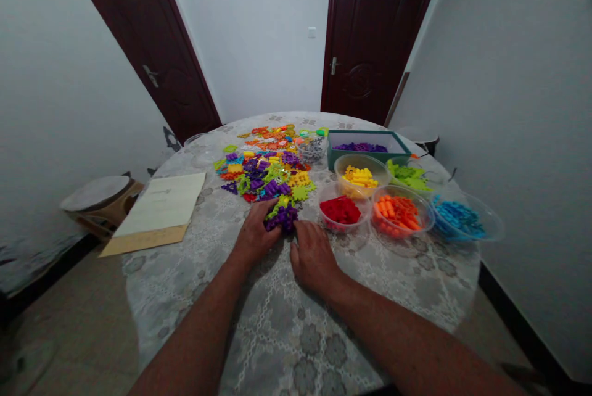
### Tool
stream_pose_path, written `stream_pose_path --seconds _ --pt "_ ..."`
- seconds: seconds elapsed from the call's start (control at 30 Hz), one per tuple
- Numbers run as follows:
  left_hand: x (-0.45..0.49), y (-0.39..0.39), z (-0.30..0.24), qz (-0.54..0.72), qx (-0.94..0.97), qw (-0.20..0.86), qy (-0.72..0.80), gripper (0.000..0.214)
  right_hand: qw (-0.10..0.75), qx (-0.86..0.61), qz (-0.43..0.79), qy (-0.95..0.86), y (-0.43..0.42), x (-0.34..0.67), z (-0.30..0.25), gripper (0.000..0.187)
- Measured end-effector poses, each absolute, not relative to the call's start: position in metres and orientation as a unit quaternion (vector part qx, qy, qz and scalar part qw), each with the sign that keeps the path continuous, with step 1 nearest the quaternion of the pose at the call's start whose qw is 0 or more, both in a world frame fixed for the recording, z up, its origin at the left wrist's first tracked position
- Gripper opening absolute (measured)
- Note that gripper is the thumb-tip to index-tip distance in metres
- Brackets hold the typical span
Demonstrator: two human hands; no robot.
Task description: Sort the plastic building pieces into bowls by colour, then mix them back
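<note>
Parted left fingers (267, 206) and loosely open right fingers (301, 231) touch purple pieces (283, 218).

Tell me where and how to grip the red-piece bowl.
The red-piece bowl is probably best pinched at its near rim, from the person's side: the raised round rim faces bare tablecloth, while the yellow-piece bowl crowds behind and the orange-piece bowl its right.
</note>
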State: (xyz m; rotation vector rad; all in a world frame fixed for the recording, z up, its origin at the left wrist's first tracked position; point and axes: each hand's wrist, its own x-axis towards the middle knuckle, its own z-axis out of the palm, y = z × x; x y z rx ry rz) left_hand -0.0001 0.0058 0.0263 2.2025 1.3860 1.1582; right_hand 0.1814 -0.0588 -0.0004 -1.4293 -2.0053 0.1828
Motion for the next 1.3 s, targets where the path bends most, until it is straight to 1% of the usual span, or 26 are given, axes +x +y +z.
stream_pose_path --seconds 0.1,0.27,0.47,0.53,0.67,0.77,0.9,1.1,1.2,1.3 --pt "0.001 0.007 0.027 0.402 0.758 0.166 0.486 0.061 0.315 -0.553 0.074 -0.768 -0.059 0.181 0.003 0.037" --pt "0.0 0.01 0.029 0.394 0.729 0.221 0.514 0.06 0.31 -0.562 0.079 -0.763 -0.06 0.181 0.009 0.029" --pt "0.003 0.008 0.039 0.409 0.67 0.32 0.531 0.06 0.312 -0.569 0.082 -0.757 -0.06 0.181 0.012 0.025" --pt "0.005 0.007 0.041 0.411 0.658 0.333 0.535 0.059 0.312 -0.569 0.082 -0.756 -0.059 0.181 0.012 0.023" --pt "0.01 0.005 0.042 0.426 0.652 0.321 0.538 0.051 0.312 -0.571 0.077 -0.755 -0.057 0.18 0.011 0.02" --pt "0.013 0.004 0.042 0.435 0.646 0.317 0.541 0.05 0.311 -0.573 0.072 -0.755 -0.057 0.18 0.011 0.019" --pt "0.016 0.004 0.042 0.432 0.635 0.32 0.555 0.057 0.306 -0.575 0.079 -0.755 -0.057 0.18 0.013 0.019" --pt "0.023 0.003 0.043 0.405 0.652 0.311 0.56 0.066 0.318 -0.563 0.084 -0.758 -0.058 0.181 0.01 0.034" --pt "0.031 0.003 0.044 0.391 0.67 0.297 0.557 0.072 0.314 -0.564 0.08 -0.76 -0.058 0.18 0.007 0.032" --pt "0.037 0.004 0.044 0.398 0.686 0.27 0.546 0.064 0.303 -0.567 0.071 -0.762 -0.057 0.18 0.005 0.033"
